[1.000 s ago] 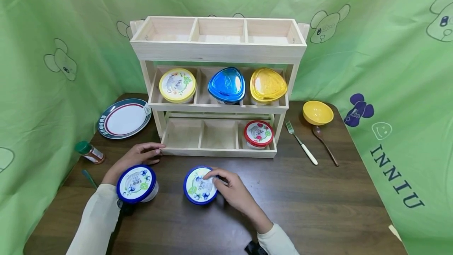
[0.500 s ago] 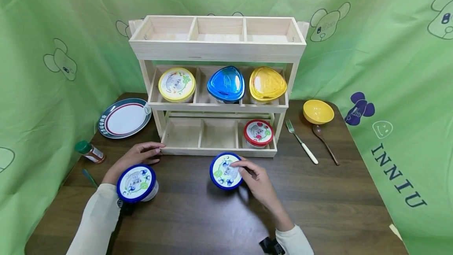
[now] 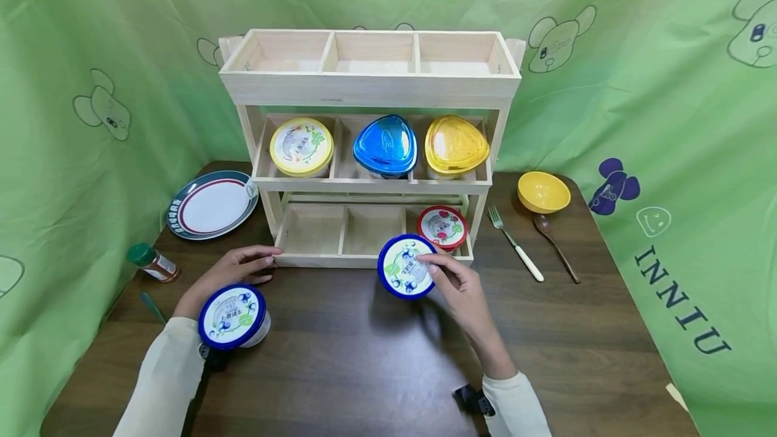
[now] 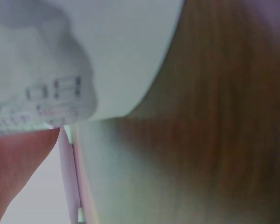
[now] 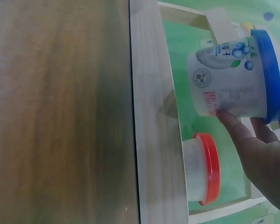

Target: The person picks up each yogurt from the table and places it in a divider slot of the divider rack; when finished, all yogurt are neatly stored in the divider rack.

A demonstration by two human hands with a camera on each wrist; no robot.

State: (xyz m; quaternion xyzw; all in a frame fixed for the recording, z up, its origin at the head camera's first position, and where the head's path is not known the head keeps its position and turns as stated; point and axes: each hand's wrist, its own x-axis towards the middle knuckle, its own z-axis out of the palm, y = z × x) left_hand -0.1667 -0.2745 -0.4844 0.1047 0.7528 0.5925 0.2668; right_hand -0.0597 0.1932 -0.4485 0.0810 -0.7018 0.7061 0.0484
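My right hand pinches the side of a blue-lidded tub with blueberries on it, raised in front of the wooden rack's bottom tier. In the right wrist view, thumb and fingers hold this tub above the tier, apart from the red-lidded tub. That red-lidded tub sits in the bottom right compartment. At the rack's lower left corner, my left hand rests with its fingertips touching the wood. A second blue-lidded tub stands beside the left wrist; its pale side fills much of that wrist view.
On the middle tier are yellow-lidded, blue triangular-lidded and gold-lidded containers. A plate and a green-capped spice jar lie left. Right of the rack are a fork, a spoon and a yellow bowl.
My right hand has lifted the blue-lidded tub and carried it right and toward the rack's bottom tier. My left hand and the other blue-lidded tub have stayed in place.
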